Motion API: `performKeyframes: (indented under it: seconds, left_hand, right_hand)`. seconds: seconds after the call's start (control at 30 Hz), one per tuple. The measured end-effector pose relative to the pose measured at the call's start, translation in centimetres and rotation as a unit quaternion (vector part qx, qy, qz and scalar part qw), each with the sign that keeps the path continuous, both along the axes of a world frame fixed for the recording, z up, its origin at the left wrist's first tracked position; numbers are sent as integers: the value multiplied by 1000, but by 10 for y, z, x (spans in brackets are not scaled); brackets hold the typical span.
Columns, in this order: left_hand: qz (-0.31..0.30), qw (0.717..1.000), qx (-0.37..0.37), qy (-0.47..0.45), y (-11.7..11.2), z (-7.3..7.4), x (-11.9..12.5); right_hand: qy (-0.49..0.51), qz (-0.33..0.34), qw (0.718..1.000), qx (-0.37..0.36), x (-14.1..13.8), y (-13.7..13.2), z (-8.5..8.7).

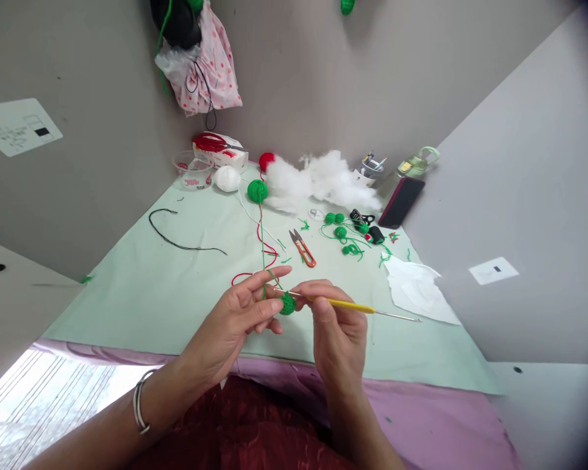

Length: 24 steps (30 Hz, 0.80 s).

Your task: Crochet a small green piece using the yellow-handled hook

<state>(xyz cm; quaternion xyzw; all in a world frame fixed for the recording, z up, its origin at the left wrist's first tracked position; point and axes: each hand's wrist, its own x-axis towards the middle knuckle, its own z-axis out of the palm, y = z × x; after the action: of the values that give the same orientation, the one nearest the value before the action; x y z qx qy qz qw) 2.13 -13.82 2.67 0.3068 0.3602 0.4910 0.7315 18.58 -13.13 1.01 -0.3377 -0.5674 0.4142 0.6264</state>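
Note:
Between thumb and fingers, my left hand [245, 310] pinches a small round green crochet piece [288, 303]. Green yarn runs over its raised index finger and back to a green yarn ball [257, 190]. My right hand [340, 326] is closed around the yellow handle of a double-ended crochet hook [347, 305]. One metal tip of the hook meets the top of the green piece; the other points out to the right. Whether the tip is inside a stitch is too small to tell. Red yarn [270, 258] lies on the table just behind my left hand.
Orange thread snips [302, 248] lie mid-table. White stuffing [318, 179], a white yarn ball [227, 178] and a red ball [266, 161] are behind. Small green crocheted balls [340, 232] and a leaning phone [402, 202] stand right, near torn white paper [419, 287]. A black cord [176, 241] lies left.

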Motion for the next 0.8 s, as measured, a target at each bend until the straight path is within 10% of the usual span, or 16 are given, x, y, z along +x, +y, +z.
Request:
performKeyframes:
  seconds: [0.53, 0.67, 0.8]
  left_hand:
    - [63, 993, 65, 73, -3, -1, -1]
    - [99, 988, 86, 86, -7, -1, 3]
    - [103, 991, 69, 51, -6, -2, 7]
  right_hand:
    - [7, 5, 1000, -6, 5, 0, 6]
    - [-162, -55, 978, 118, 6, -7, 6]
    - [-311, -118, 899, 285, 3, -10, -3]
